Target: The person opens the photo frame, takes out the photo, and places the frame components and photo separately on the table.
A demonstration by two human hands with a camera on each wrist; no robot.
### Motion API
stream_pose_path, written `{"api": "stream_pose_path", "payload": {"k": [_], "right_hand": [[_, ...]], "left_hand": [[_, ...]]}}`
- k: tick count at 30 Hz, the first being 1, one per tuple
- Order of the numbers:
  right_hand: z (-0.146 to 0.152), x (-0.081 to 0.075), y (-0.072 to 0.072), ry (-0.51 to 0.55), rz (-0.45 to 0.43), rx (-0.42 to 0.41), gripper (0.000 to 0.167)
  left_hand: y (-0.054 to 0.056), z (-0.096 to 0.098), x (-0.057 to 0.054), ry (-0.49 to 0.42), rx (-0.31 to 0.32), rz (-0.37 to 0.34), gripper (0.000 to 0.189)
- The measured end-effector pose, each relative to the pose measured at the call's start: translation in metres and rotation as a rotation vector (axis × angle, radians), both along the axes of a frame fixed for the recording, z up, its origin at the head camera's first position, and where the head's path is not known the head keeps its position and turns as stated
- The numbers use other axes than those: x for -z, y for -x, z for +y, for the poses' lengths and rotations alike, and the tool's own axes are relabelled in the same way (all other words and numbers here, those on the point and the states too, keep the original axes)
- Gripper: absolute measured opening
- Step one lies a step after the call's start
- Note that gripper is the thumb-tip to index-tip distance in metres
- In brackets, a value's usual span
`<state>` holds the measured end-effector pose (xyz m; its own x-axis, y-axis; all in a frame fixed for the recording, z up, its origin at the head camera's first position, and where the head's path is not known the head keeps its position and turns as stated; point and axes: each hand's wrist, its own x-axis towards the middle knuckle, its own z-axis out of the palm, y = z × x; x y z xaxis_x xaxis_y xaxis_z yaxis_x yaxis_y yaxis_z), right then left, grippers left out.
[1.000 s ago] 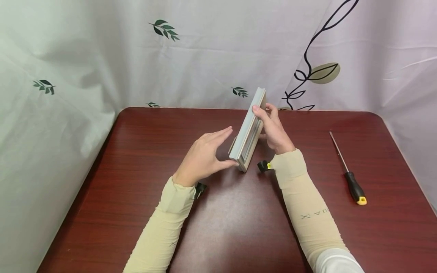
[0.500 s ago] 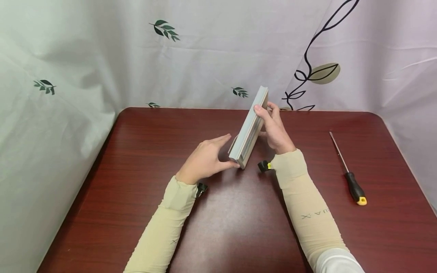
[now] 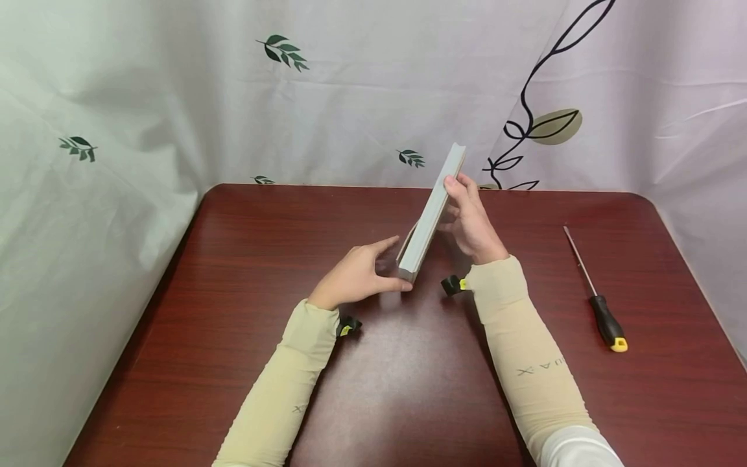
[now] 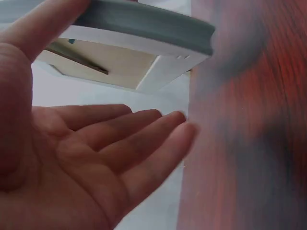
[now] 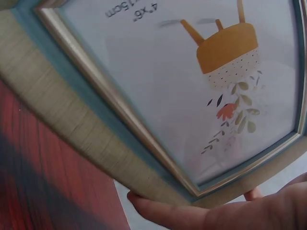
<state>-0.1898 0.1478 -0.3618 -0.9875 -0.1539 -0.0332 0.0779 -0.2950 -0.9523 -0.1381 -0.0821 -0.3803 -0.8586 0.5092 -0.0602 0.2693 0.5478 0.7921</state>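
Note:
A picture frame (image 3: 433,211) stands tilted above the table, its narrow pale side toward the head camera. My right hand (image 3: 471,224) grips its upper part, thumb on the side. The right wrist view shows the frame's front: a beige border (image 5: 62,110), blue and gold inner edges and a printed insert (image 5: 177,72) reading 4"x6". At the lower end, my left hand (image 3: 353,275) touches the frame with its thumb. In the left wrist view the other fingers (image 4: 139,148) stretch out apart from it, below the cream back panel (image 4: 122,62).
A screwdriver (image 3: 602,305) with a black and yellow handle lies on the right of the reddish-brown table (image 3: 233,272). A pale curtain (image 3: 350,97) with leaf prints hangs behind the table's far edge. Small black cameras (image 3: 452,285) sit at both wrists.
The picture frame has turned, so its front no longer shows in the head view, and it has shifted slightly right. My left hand has followed to the right, its fingers lower.

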Motion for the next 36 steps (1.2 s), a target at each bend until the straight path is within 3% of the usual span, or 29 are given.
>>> {"api": "stream_pose_path", "payload": {"k": [4,9,12,20,27,36], "right_hand": [[0.000,0.002,0.000,0.087,0.047,-0.007,0.068],[-0.003,0.008,0.002,0.190,0.133,-0.079,0.057],[-0.003,0.010,0.003,0.214,0.145,-0.112,0.060],[-0.002,0.009,0.003,0.234,0.146,-0.156,0.097],[0.001,0.006,0.003,0.256,0.135,-0.197,0.074],[0.005,0.004,0.002,0.193,0.142,-0.239,0.082]], "left_hand": [[0.002,-0.001,0.005,-0.113,0.024,-0.148,0.099],[0.002,0.001,0.007,-0.171,0.057,-0.199,0.097],[0.002,0.003,0.006,-0.179,0.065,-0.197,0.096],[0.000,0.006,0.002,-0.160,0.035,-0.173,0.093],[0.000,0.007,0.002,-0.135,0.001,-0.143,0.088],[0.000,0.008,0.001,-0.082,-0.037,-0.111,0.086]]}}
